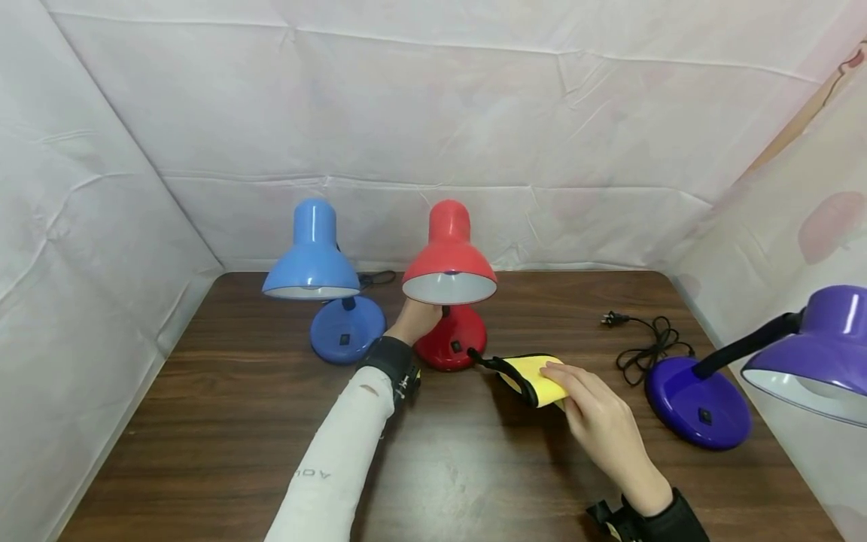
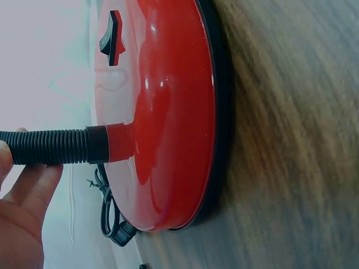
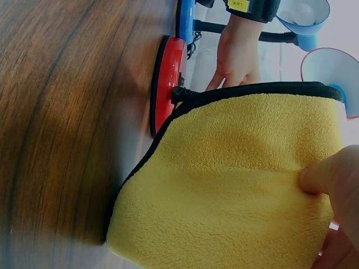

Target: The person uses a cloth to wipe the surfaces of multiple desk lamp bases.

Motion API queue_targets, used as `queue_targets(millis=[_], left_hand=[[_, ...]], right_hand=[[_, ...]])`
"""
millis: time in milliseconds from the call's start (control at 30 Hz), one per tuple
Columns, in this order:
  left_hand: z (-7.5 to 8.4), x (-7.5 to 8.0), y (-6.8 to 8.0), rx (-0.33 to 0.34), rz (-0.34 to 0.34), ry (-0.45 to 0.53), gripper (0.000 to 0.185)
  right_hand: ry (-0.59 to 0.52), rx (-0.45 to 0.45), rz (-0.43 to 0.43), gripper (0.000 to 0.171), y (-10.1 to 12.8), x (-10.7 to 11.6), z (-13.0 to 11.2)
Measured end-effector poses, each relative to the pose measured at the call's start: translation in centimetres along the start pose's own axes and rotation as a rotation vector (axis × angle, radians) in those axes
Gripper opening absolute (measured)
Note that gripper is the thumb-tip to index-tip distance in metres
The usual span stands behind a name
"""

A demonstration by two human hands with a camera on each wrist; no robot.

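My left hand reaches under the shade of the red desk lamp. In the left wrist view its fingers and thumb grip the lamp's black ribbed gooseneck, above the glossy red base with its black switch. Right of that base, my right hand pinches a folded yellow cloth with black edging, held above the table. The cloth fills much of the right wrist view, with my thumb pressed on its face. From the head, the left fingers are mostly hidden by the shade.
A light-blue lamp stands left of the red one. At the right edge is a purple lamp with a coiled black cord and plug beside it. The brown wooden table meets white sheet walls behind and at the sides.
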State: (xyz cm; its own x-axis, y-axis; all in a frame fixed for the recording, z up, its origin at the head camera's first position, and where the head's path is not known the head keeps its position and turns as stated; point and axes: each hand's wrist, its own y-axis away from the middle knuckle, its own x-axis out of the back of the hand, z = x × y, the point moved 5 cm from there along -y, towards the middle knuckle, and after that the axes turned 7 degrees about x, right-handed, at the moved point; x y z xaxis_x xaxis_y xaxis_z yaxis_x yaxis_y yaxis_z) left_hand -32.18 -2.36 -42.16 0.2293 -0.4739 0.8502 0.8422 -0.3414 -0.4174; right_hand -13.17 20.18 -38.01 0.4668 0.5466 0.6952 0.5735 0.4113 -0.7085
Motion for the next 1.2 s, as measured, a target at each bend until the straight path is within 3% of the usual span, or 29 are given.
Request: queue_targets(millis=[100, 200, 367, 467, 867, 1067, 1200], left_hand=[[-0.2, -0.1, -0.2, -0.004, 0.006, 0.015, 0.014], [-0.5, -0.2, -0.5, 0.051, -0.013, 0.172, 0.015], [-0.7, -0.4, -0.9, 0.107, -0.042, 0.283, 0.012], [-0.7, -0.5, -1.0, 0.107, -0.04, 0.326, 0.012], [-1.0, -0.5, -1.8, 0.021, -0.015, 0.238, 0.021], [-1.6, -0.7, -2.0, 0.049, -0.031, 0.28, 0.024], [-1.8, -1.1, -1.9, 0.103, -0.038, 0.327, 0.021]], right_hand=[[-0.004, -0.001, 0.002, 0.039, 0.0, 0.0, -0.1], [-0.007, -0.001, 0.001, 0.039, 0.1, 0.0, -0.1], [-0.005, -0.007, -0.008, 0.04, 0.3, 0.0, -0.1], [-0.002, -0.01, -0.012, 0.04, 0.4, 0.1, -0.1], [0.01, -0.013, -0.023, 0.039, 0.4, 0.1, -0.1], [0.005, -0.017, -0.019, 0.038, 0.3, 0.1, -0.2], [-0.002, -0.005, -0.021, 0.038, 0.1, 0.0, -0.2]])
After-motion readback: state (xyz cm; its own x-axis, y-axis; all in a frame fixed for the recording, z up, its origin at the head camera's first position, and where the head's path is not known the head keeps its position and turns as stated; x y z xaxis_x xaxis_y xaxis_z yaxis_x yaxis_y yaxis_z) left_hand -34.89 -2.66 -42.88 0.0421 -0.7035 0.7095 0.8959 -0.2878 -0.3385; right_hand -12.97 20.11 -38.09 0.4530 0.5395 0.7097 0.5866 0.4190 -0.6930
